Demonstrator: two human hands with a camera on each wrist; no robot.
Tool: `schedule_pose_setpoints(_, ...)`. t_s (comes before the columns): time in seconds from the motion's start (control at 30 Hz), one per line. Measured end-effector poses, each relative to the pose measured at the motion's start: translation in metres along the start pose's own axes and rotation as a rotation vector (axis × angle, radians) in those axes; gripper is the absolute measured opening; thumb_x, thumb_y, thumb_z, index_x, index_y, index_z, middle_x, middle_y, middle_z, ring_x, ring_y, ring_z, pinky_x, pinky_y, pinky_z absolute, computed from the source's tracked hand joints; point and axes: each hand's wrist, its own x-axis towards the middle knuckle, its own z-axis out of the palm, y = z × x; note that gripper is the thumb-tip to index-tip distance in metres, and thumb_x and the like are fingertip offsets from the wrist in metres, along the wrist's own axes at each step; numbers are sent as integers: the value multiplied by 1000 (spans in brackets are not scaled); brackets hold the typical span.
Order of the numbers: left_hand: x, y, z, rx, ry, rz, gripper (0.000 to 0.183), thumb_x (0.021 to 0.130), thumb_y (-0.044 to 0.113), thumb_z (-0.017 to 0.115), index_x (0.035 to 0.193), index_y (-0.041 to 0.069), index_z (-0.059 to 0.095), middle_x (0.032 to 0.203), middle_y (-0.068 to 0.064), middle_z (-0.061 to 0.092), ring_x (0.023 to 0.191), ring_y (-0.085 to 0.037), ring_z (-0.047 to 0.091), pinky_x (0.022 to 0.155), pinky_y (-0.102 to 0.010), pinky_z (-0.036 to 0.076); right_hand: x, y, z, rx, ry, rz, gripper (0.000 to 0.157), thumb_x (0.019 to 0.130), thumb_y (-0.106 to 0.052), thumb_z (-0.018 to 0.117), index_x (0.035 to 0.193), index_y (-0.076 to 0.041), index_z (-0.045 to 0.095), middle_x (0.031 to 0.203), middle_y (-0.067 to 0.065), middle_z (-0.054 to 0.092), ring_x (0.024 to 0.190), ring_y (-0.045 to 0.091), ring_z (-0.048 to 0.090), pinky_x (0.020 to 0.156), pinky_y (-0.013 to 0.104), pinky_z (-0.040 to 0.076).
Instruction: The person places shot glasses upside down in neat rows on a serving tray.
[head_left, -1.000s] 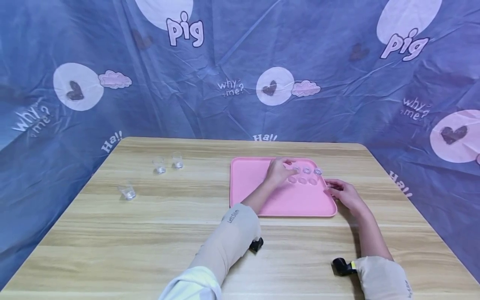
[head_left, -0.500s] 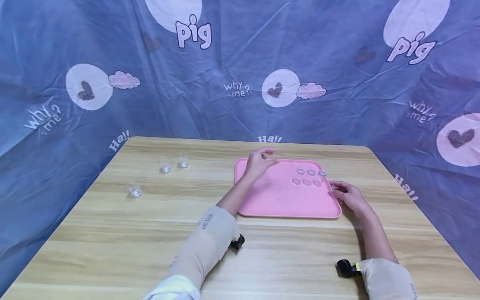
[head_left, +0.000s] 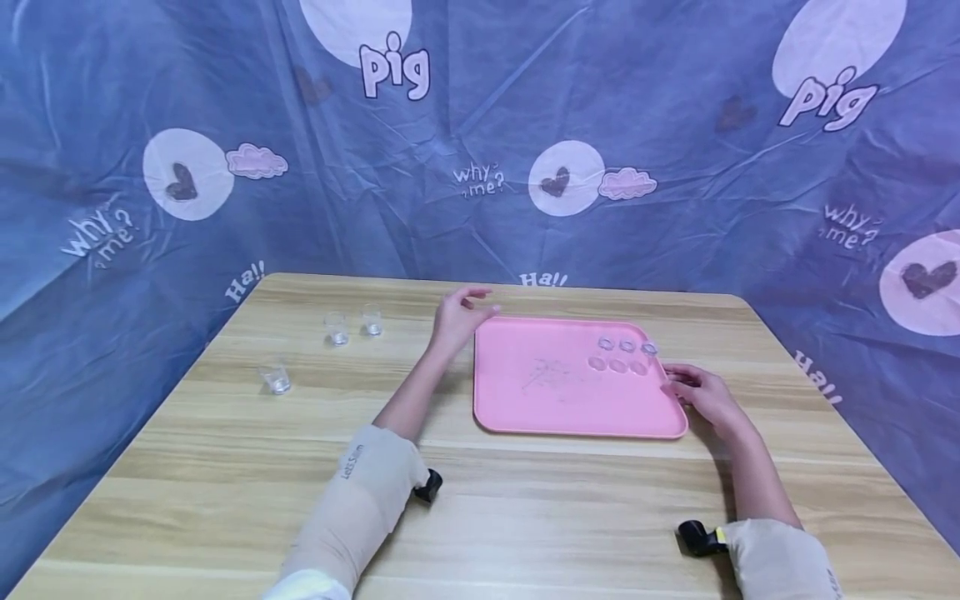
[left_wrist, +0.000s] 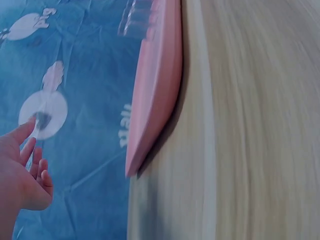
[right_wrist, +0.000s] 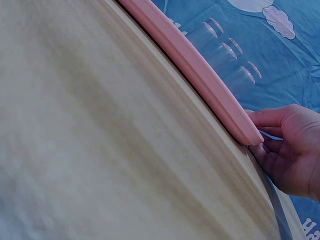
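My left hand (head_left: 454,323) hovers just off the back left corner of the pink tray (head_left: 555,408), thumb and fingers apart, holding nothing. In the left wrist view the same hand (left_wrist: 25,172) shows loosely bent fingers against the cloth. My right hand (head_left: 708,398) grips the tray's right rim; in the right wrist view the thumb lies over the edge and the other fingers lie beneath it. A row of three clear shot glasses (head_left: 627,346) stands in the tray's back right part, seemingly upside down, with thick bases up.
Three more clear glasses are on the wooden table (head_left: 540,508) at the left: two upright glasses (head_left: 337,332) (head_left: 372,322) at the back and a tilted-looking glass (head_left: 277,379) nearer. Blue printed cloth (head_left: 420,217) hangs behind the table.
My left hand has moved left, from beside the glasses on the tray to past its left corner. The right hand stays at the tray's rim. The head view has shifted slightly.
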Motion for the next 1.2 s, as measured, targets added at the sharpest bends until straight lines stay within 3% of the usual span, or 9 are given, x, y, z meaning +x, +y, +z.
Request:
schedule_pose_setpoints(0.33,-13,-5,-69,-61,87,30,35,76,10,75,108,0,65,104,-14,62,94,-34,50,76,-31,39,1,-1,0,-1,-4,-19,45,94,-10,49,130,15,37,112,26,51,80,-4,51,69,18,46)
schedule_pose_setpoints(0.63,-33,-9,-137,19,139,-82,39,80,16,73,115,2,61,113,-12,58,97,-24,46,67,-23,40,1,2,-1,-6,3,-26,43,94,-8,48,129,16,38,109,25,52,79,-3,51,68,19,47)
schedule_pose_setpoints(0.87,-52,-21,-186,71,248,-135,44,80,20,73,118,1,60,98,10,57,88,-8,44,65,-18,37,1,3,0,-4,2,-26,43,94,-7,48,129,16,38,109,26,52,79,-2,51,68,19,47)
schedule_pose_setpoints(1.03,-64,-29,-214,93,297,-143,42,80,21,72,116,2,61,93,18,56,88,-8,45,69,-19,35,1,2,0,-7,4,-20,44,94,-9,48,129,16,38,111,27,51,80,-3,51,69,19,47)
schedule_pose_setpoints(1.2,-75,-38,-237,102,316,-193,38,80,20,72,116,9,63,91,22,55,87,-5,44,70,-16,34,1,2,-1,-5,3,-23,44,94,-9,48,129,16,38,111,27,51,80,-3,51,69,19,47)
